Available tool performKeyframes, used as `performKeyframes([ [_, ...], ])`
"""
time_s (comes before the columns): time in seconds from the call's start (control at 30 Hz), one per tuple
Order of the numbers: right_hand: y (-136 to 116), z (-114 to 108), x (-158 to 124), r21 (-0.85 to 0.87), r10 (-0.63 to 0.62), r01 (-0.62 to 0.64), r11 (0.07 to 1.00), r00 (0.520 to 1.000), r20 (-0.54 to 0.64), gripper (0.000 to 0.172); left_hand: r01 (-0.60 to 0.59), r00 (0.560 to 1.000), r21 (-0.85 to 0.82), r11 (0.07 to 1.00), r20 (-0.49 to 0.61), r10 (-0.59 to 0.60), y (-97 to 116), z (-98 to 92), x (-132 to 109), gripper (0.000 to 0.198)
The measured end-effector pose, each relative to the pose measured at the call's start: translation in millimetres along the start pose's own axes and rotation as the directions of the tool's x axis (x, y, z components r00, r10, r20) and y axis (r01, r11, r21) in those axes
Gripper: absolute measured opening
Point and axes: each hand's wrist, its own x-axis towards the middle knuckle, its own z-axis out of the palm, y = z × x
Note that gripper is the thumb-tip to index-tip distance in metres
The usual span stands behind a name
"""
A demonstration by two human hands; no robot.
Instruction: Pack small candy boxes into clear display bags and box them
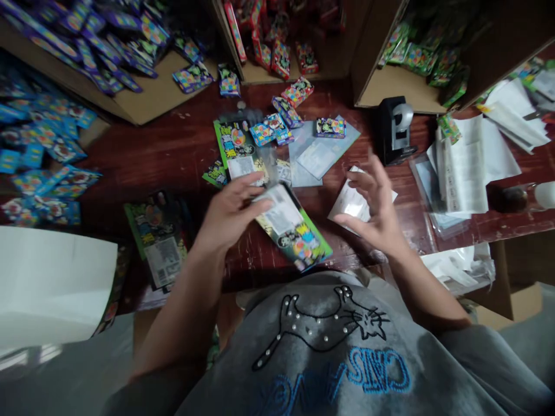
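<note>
Green-edged packet (297,231) is in the left hand (232,211), pinched at its far-left end between thumb and fingers, label side up, near the front edge of the dark red counter (143,147). Right hand (377,214) is well apart from the left, fingers spread over a white sheet (347,202); can't tell if it touches. Beyond the hands: loose small printed boxes (330,128), black tape dispenser (390,136) to their right, open cartons (151,95) of more boxes along the back.
</note>
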Motion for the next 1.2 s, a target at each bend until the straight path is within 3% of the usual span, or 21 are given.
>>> performKeyframes([
  [0.07,3,4,-17,0.129,0.085,-0.072,0.989,0.991,-0.104,0.103,-0.073,0.984,-0.101,0.992,-0.168,0.056,-2,-9.9,-7,0.064],
  [0.13,4,18,-28,0.25,0.161,-0.122,0.96,0.977,-0.14,0.096,-0.121,0.967,-0.193,0.974,-0.245,0.071,-7,-6.5,-20,0.068],
  [0.23,7,37,-24,0.301,0.207,-0.118,0.946,0.937,-0.283,0.093,-0.093,0.975,-0.263,0.96,-0.22,0.034,-24,14.2,-46,0.069],
  [0.3,9,40,-13,0.273,0.194,-0.102,0.956,0.923,-0.333,0.091,-0.041,0.99,-0.205,0.978,-0.14,0.013,-34,28.6,-60,0.055],
  [0.37,12,37,-5,0.273,0.153,-0.085,0.958,0.96,-0.235,0.09,-0.019,0.999,-0.08,0.997,-0.038,0.016,-38,40.2,-68,0.043],
  [0.43,14,33,-1,0.301,0.093,-0.073,0.951,0.994,-0.052,0.09,-0.046,0.998,-0.007,0.999,0.038,0.046,-36,48.8,-68,0.041],
  [0.5,14,33,-3,0.311,0.049,-0.074,0.948,0.995,0.086,0.086,-0.093,0.993,-0.008,0.996,0.072,0.093,-32,53.9,-63,0.049],
  [0.6,13,40,-13,0.296,0.037,-0.087,0.951,0.985,0.171,0.08,-0.097,0.989,-0.005,0.995,0.109,0.097,-29,52.8,-57,0.05],
  [0.67,12,48,-22,0.287,0.034,-0.081,0.955,0.986,0.165,0.083,-0.064,0.994,0.009,0.998,0.094,0.062,-32,47.4,-57,0.041],
  [0.83,11,71,-34,0.197,0.095,-0.095,0.976,0.995,0.009,0.089,-0.02,1.0,0.016,1.0,-0.011,0.02,-35,36.1,-58,0.028],
  [1.03,8,68,-23,0.208,0.074,-0.08,0.975,0.997,0.035,0.087,-0.042,0.994,-0.019,0.999,-0.106,0.039,-33,41.6,-52,0.034],
  [1.1,6,65,-18,0.214,0.071,-0.074,0.974,0.997,0.022,0.092,-0.062,0.994,-0.067,0.996,-0.098,0.055,-33,40.9,-51,0.039],
  [1.2,1,62,-13,0.272,0.064,-0.081,0.959,0.995,0.072,0.093,-0.034,0.999,-0.097,0.995,-0.02,0.032,-29,36.4,-50,0.029],
])
